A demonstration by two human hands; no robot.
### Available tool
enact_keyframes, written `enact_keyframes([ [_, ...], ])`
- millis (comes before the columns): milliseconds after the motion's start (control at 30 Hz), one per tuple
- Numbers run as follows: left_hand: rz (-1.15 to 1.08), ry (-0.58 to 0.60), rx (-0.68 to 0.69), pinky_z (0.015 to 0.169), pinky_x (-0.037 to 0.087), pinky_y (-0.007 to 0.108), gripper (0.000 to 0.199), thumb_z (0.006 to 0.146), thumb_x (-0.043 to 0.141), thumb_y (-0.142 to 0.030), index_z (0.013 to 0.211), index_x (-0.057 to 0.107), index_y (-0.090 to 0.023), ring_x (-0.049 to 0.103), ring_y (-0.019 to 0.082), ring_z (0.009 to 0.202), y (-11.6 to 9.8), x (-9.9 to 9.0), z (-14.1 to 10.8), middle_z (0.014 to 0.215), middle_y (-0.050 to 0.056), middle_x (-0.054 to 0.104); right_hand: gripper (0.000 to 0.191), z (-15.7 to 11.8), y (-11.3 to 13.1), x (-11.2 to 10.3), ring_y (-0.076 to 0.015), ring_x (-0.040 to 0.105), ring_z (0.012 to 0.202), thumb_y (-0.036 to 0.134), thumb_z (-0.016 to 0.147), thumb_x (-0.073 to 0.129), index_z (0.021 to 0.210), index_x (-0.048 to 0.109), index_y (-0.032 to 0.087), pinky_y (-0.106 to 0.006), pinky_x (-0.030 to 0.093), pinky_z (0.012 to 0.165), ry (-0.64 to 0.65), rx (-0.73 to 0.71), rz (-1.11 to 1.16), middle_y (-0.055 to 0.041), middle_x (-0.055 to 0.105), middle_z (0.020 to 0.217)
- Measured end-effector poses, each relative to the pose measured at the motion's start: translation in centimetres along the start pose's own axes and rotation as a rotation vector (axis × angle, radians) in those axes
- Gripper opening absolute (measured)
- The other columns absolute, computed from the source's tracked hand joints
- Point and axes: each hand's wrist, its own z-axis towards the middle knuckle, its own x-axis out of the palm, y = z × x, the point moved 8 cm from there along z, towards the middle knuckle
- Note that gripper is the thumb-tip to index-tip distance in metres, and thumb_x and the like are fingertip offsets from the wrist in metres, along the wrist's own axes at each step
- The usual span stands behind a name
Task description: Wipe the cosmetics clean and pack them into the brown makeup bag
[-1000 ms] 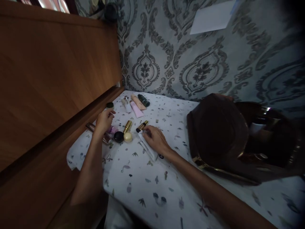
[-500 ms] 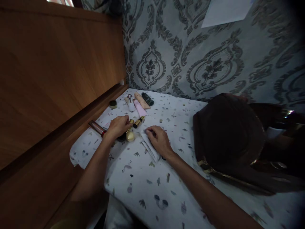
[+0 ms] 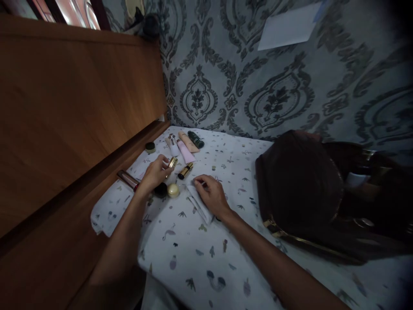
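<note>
Tube of reddish colour (image 3: 128,180) lies left of the cream-coloured round container (image 3: 173,190). Behind this container, slightly leftward, the left hand (image 3: 156,173) holds the gold tube (image 3: 173,162) with narrowed fingers. Right of the container, the right hand (image 3: 212,194) touches the white folded item (image 3: 200,206), fingers curled; whether it grips, I cannot tell. Farther right is the brown bag (image 3: 297,185).

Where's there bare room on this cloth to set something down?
Bare cloth lies between the right hand and the brown bag, and in front, between the forearms. It's crowded around the left hand and the tubes.
</note>
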Motion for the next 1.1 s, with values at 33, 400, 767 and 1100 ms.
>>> enact_keyframes([
  [33,-0.111,0.004,0.005,0.059,0.042,0.025,0.028,0.076,0.064,-0.037,0.095,0.05,-0.023,0.06,0.016,0.069,0.0,0.0,0.1,0.08,-0.001,0.064,0.017,0.0,-0.2,0.0,-0.021,0.062,0.081,0.026,0.092,0.05,0.09,0.066,0.02,-0.034,0.05,0.073,-0.002,0.011,0.0,-0.0064,0.069,0.087],
  [400,0.065,0.011,0.072,0.062,0.041,0.025,0.024,0.08,0.06,-0.032,0.101,0.059,-0.021,0.058,0.016,0.069,1.0,0.7,0.8,0.075,-0.002,0.063,0.034,-0.3,5.9,4.9,-0.0298,0.056,0.107,0.033,0.092,0.061,0.122,0.059,0.017,-0.044,0.047,0.092,0.337,-0.324,-0.24,-0.0126,0.066,0.112],
  [767,0.392,-0.008,0.036,0.077,0.045,0.03,0.022,0.091,0.057,-0.028,0.112,0.058,-0.023,0.066,0.023,0.093,0.1,1.3,0.1,0.098,0.007,0.073,0.032,1.1,1.4,5.5,-0.0219,0.064,0.097,0.029,0.078,0.073,0.109,0.067,0.021,-0.037,0.05,0.09,0.225,0.07,0.411,-0.0048,0.071,0.107],
  [1100,0.518,0.027,0.032,0.075,0.044,0.031,0.019,0.09,0.056,-0.027,0.108,0.06,-0.022,0.065,0.026,0.096,-0.4,1.7,-0.4,0.105,0.01,0.071,0.038,1.2,-2.3,4.9,-0.0148,0.07,0.077,0.044,0.064,0.087,0.09,0.073,0.02,-0.023,0.054,0.066,0.104,0.558,1.277,-0.0026,0.075,0.092],
])
